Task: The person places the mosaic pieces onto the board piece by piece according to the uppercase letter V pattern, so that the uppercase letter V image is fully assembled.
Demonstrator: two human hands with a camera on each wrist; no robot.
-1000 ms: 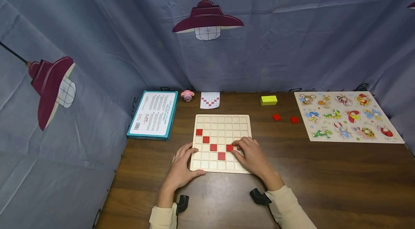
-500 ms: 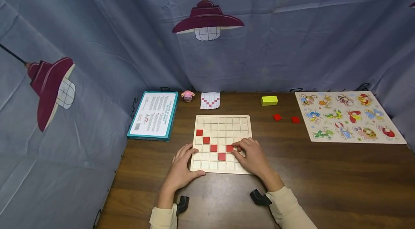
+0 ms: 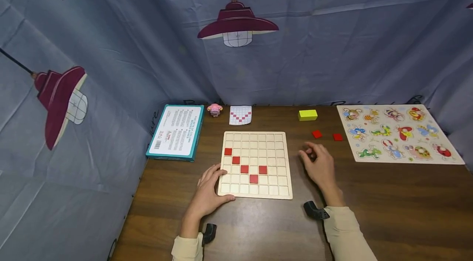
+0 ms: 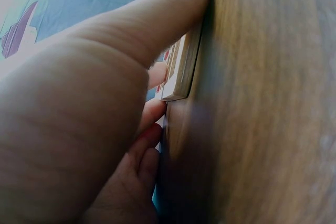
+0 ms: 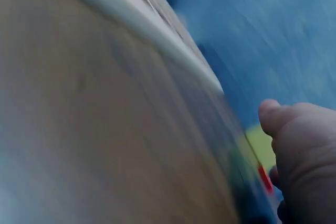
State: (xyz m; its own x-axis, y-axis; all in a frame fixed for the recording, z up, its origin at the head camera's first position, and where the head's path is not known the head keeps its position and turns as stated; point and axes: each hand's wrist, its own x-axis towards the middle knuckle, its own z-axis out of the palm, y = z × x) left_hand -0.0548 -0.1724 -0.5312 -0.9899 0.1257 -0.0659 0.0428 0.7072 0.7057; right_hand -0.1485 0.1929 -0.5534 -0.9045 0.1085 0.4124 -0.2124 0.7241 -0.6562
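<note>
1. Since a second ago, my right hand (image 3: 320, 165) has left the wooden grid board (image 3: 255, 165) and now hovers over the counter (image 3: 388, 199) just right of it, fingers loosely curled, holding nothing I can see.
2. My left hand (image 3: 207, 190) rests on the board's near left corner, fingers straight, thumb along its front edge (image 4: 181, 72); this grip only presses, it clasps nothing.
3. Five red tiles (image 3: 244, 169) sit in the board, forming a V short of its right arm.
4. Two loose red tiles (image 3: 316, 134) lie beyond my right hand, near a yellow block (image 3: 307, 115).
5. A pattern card (image 3: 240, 114) lies behind the board.
</note>
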